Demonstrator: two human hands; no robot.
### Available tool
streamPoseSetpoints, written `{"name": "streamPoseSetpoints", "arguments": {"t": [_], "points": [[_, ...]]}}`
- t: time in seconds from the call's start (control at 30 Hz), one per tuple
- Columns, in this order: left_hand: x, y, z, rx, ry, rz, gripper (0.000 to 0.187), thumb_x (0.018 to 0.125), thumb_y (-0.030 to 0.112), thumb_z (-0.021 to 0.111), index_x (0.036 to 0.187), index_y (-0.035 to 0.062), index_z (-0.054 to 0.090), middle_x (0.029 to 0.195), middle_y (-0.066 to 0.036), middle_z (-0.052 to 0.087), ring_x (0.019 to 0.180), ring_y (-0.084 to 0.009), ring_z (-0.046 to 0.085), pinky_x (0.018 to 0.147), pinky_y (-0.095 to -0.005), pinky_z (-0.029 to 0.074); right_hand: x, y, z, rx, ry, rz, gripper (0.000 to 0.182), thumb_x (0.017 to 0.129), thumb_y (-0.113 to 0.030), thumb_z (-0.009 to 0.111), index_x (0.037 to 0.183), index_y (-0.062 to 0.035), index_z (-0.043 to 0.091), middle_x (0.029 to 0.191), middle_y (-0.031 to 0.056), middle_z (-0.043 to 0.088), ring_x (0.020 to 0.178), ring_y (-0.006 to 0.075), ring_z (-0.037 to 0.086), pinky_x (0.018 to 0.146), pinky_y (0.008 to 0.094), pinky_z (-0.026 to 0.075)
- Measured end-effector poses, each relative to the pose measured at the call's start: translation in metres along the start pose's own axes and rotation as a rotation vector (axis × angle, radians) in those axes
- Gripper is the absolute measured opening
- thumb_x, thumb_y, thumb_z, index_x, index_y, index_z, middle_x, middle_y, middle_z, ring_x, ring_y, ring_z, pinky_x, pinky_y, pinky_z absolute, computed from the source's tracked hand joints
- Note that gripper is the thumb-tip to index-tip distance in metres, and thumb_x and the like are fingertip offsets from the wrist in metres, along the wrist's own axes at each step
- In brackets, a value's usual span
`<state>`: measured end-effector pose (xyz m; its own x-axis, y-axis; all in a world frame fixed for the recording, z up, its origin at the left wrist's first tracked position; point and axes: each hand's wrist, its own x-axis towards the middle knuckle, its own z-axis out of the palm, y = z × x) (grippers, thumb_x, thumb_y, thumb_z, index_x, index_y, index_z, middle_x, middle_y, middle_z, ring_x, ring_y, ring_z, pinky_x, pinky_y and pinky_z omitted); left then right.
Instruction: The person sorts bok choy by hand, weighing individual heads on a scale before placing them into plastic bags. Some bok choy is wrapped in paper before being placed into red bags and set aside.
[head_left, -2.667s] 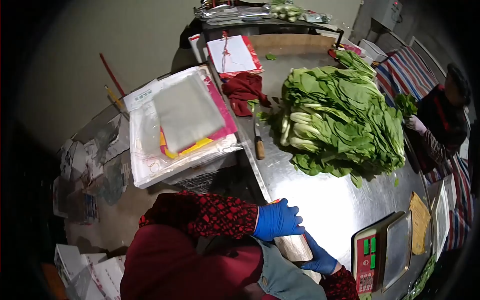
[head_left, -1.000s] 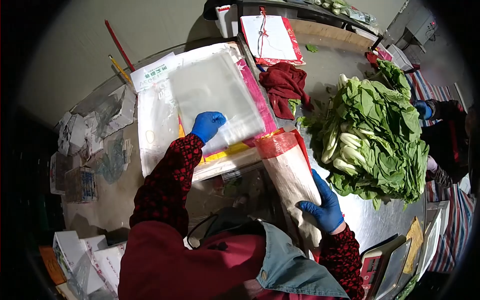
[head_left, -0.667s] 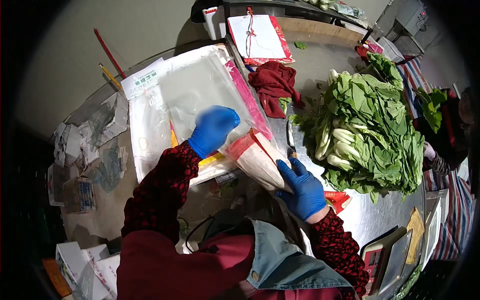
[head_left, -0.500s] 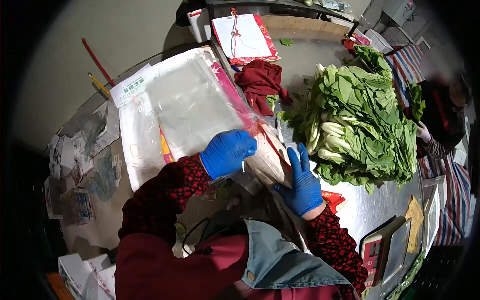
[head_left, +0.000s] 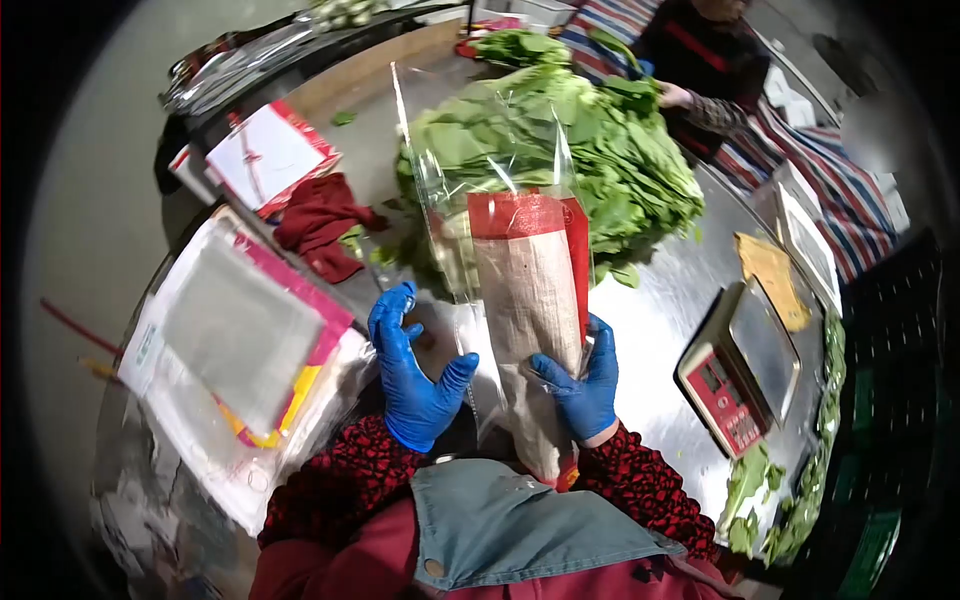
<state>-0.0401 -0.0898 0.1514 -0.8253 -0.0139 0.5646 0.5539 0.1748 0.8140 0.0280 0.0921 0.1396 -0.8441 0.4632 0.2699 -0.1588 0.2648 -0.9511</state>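
In front of my chest stands a long off-white roll of woven sheet (head_left: 525, 300) with a red band across its far end. A clear plastic bag (head_left: 435, 190) surrounds its upper part and extends beyond the band. My right hand (head_left: 583, 385), in a blue glove, grips the roll's right side, thumb across the front and fingers partly hidden. My left hand (head_left: 415, 375), also blue-gloved, is open just left of the roll, with thumb and fingers apart. Beyond the bag lies a big heap of leafy greens (head_left: 640, 185) with pale stalks.
A stack of flat clear bags (head_left: 240, 320) lies at left. A dark red cloth (head_left: 325, 225) and a clipboard (head_left: 265, 155) with paper are behind it. At right are a digital scale (head_left: 735, 365) and loose leaves (head_left: 750, 490). Across the table a co-worker (head_left: 700, 75) holds greens.
My view has turned right. The roll has come upright before me with the clear bag around its top. My left hand has opened from a closed grip, while my right now grasps the roll.
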Motion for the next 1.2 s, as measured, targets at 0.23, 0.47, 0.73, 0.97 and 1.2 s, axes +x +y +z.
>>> {"name": "streamPoseSetpoints", "arguments": {"t": [0.23, 0.47, 0.73, 0.97, 1.2], "points": [[-0.068, -0.004, 0.114, -0.538, -1.093, -0.567, 0.054, 0.092, 0.039, 0.056, 0.122, -0.0045, 0.049, 0.104, -0.013, 0.062, 0.094, -0.0181, 0.058, 0.084, -0.0307, 0.045, -0.017, -0.007, -0.064, 0.362, 0.423, 0.404, 0.05, 0.081, -0.006, 0.069, 0.118, 0.0008, 0.037, 0.101, 0.0118, 0.059, 0.086, 0.0158, 0.059, 0.075, 0.0292, 0.05], [-0.004, 0.05, 0.143, -0.463, -1.465, -0.631, 0.065, 0.094, 0.055, 0.039, 0.079, -0.0033, 0.064, 0.065, -0.011, 0.063, 0.053, -0.0156, 0.061, 0.049, -0.0245, 0.048, -0.018, -0.065, -0.199, -0.285, -0.177, 0.38, 0.043, 0.09, -0.035, 0.059, 0.112, 0.0016, 0.056, 0.097, 0.0085, 0.061, 0.088, 0.0128, 0.056, 0.081, 0.0279, 0.046], [0.037, 0.102, 0.177, -0.414, -1.647, -0.687, 0.068, 0.097, 0.052, 0.027, 0.095, -0.0074, 0.06, 0.071, -0.018, 0.066, 0.056, -0.0248, 0.066, 0.049, -0.03, 0.053, 0.024, -0.116, -0.251, -0.175, -0.128, 0.338, 0.036, 0.092, -0.027, 0.054, 0.114, 0.0006, 0.059, 0.104, 0.0055, 0.064, 0.095, 0.0107, 0.055, 0.086, 0.0282, 0.044], [0.05, 0.121, 0.184, -0.548, -1.576, -0.891, 0.056, 0.097, 0.047, 0.032, 0.113, -0.0009, 0.055, 0.093, -0.016, 0.066, 0.073, -0.0233, 0.067, 0.058, -0.032, 0.055, 0.062, -0.137, -0.261, -0.312, -0.018, 0.515, 0.069, 0.09, -0.061, 0.043, 0.117, 0.0002, 0.056, 0.1, 0.0088, 0.062, 0.073, 0.0129, 0.055, 0.071, 0.0247, 0.046], [0.026, 0.107, 0.189, -0.463, -1.535, -0.826, 0.057, 0.096, 0.053, 0.031, 0.115, 0.0065, 0.059, 0.105, -0.009, 0.066, 0.094, -0.0161, 0.063, 0.074, -0.0373, 0.052, 0.04, -0.147, -0.248, -0.542, -0.199, 0.335, 0.078, 0.078, -0.054, 0.066, 0.135, -0.0061, 0.042, 0.111, 0.0142, 0.061, 0.096, 0.021, 0.06, 0.083, 0.0305, 0.048]]}}
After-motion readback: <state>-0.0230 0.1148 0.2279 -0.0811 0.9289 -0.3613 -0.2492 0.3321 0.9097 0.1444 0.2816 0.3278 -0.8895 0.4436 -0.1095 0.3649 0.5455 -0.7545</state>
